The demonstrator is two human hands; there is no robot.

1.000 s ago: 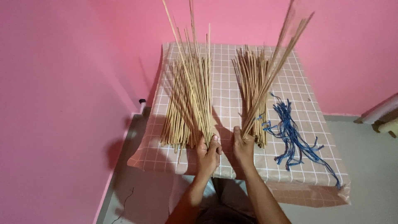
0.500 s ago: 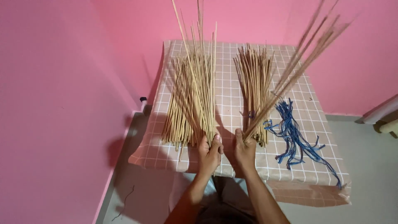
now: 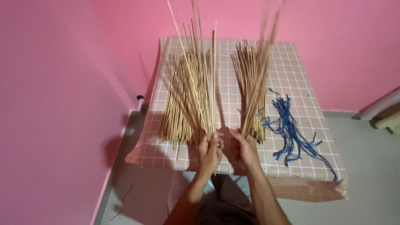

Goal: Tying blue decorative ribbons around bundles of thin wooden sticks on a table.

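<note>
My left hand (image 3: 210, 152) grips the near ends of a few long thin wooden sticks (image 3: 199, 71) that rise up and away over the left pile of sticks (image 3: 183, 104). My right hand (image 3: 246, 151) holds the near ends of another small bunch of sticks (image 3: 262, 62), blurred with motion, lifted above the right pile of sticks (image 3: 250, 89). Both hands are close together at the table's near edge. The piles lie on a table with a tan grid-patterned cloth (image 3: 291, 71).
A loose tangle of blue strings (image 3: 289, 129) lies on the cloth right of the right pile. Pink walls stand to the left and behind the table. Grey floor (image 3: 366, 166) shows at right, with a pale object (image 3: 387, 112) at the far right edge.
The bunch in my right hand has swung from leaning far right back to nearly upright over the right pile. My left hand's sticks barely moved.
</note>
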